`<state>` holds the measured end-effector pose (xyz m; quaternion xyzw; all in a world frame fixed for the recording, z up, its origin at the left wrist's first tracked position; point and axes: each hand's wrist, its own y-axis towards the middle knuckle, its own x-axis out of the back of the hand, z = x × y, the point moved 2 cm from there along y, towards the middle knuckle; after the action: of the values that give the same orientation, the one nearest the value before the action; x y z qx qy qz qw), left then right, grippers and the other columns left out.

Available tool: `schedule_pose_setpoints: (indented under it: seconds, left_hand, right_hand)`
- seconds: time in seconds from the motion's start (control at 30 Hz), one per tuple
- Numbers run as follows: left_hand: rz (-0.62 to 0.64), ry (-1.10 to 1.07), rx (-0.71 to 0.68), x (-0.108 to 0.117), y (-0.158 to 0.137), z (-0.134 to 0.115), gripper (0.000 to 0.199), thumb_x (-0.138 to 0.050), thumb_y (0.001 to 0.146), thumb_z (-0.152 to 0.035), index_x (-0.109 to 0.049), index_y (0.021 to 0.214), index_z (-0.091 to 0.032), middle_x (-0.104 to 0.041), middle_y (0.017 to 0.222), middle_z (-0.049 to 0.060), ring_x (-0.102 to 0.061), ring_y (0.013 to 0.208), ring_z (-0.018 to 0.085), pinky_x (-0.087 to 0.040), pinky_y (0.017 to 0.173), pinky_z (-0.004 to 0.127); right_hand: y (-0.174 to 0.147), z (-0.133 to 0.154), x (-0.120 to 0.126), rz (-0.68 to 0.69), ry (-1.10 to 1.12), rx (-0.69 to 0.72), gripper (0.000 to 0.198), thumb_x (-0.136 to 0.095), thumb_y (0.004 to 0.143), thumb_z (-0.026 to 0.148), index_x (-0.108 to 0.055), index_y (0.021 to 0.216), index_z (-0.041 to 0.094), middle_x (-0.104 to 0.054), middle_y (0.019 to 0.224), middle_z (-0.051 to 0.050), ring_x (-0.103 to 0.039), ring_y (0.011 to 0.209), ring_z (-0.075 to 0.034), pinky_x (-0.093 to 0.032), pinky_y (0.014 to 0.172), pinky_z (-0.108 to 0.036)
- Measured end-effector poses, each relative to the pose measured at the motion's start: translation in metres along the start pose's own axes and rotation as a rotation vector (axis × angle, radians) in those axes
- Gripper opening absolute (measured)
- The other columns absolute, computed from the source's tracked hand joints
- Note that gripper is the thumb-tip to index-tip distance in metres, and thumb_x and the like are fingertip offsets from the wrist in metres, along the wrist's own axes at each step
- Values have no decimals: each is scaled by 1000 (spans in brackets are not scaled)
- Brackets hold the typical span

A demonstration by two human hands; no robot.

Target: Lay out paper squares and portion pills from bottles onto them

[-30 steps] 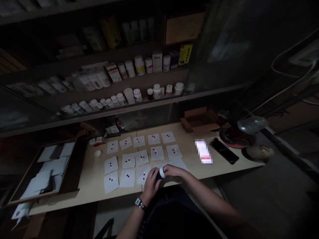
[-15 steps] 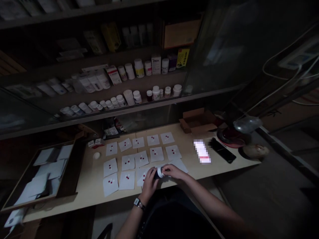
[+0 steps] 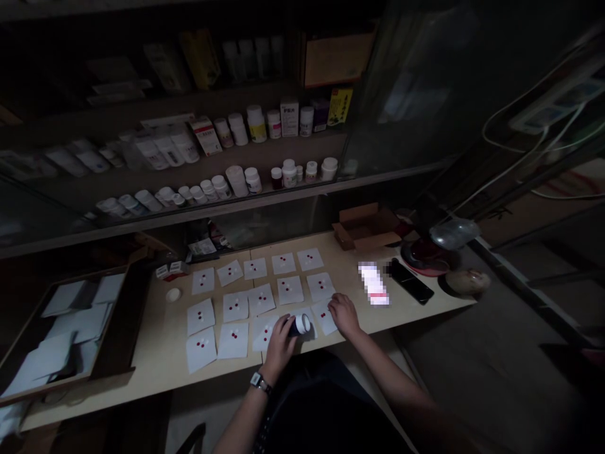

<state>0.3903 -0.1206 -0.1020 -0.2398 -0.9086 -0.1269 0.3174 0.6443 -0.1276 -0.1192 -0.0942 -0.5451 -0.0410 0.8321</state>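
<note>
My left hand [image 3: 280, 343] is wrapped round a dark pill bottle [image 3: 293, 327], tilted with its white mouth facing right. My right hand [image 3: 345, 315] hovers at the right edge of a white paper square [image 3: 325, 323] bearing red pills [image 3: 323, 314]. Its fingers are bent together, and whatever they hold is hidden. Under the bottle lies another paper square [image 3: 309, 336], partly covered. Rows of similar paper squares [image 3: 235, 348] with red and white pills spread to the left and behind. A round white cap [image 3: 173, 295] rests at the left of the table.
On the left stands a wooden drawer tray [image 3: 123, 328] with white papers. A lit phone [image 3: 373, 284], a dark phone [image 3: 412, 282] and an open cardboard box [image 3: 366, 230] are at the right. Behind are shelves [image 3: 189, 221] of medicine bottles.
My right hand has moved from the bottle's mouth to the paper square on the right, where red pills now show. The left hand still holds the bottle. The view has shifted slightly.
</note>
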Motion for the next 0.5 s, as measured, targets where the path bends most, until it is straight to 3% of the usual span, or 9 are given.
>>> schedule_pose_setpoints:
  seconds: [0.27,0.4,0.5]
  left_hand:
    - [-23,9,12,4,-3,-2,50,-51,84,-15,-41,132,-24,-47,130,11,-45,122,24,-39,103,46]
    - [-36,10,10,8,-3,-2,51,-51,83,-13,-41,132,-24,-48,131,11,-45,123,23,-39,103,46]
    - [-46,12,-10,9,-2,-3,52,-51,83,-14,-41,132,-25,-49,130,11,-46,122,24,-40,102,47]
  right_hand:
    - [0,6,-3,-21,-25,-17,19,-48,85,20,-67,87,17,-58,105,-11,-48,99,-23,-35,88,-34]
    - [-2,22,13,-110,266,-2,20,-47,86,21,-66,89,18,-58,100,-10,-51,97,-22,-39,89,-34]
    - [-4,52,24,-16,524,99,19,-49,85,24,-68,83,19,-57,101,-8,-53,98,-20,-42,87,-31]
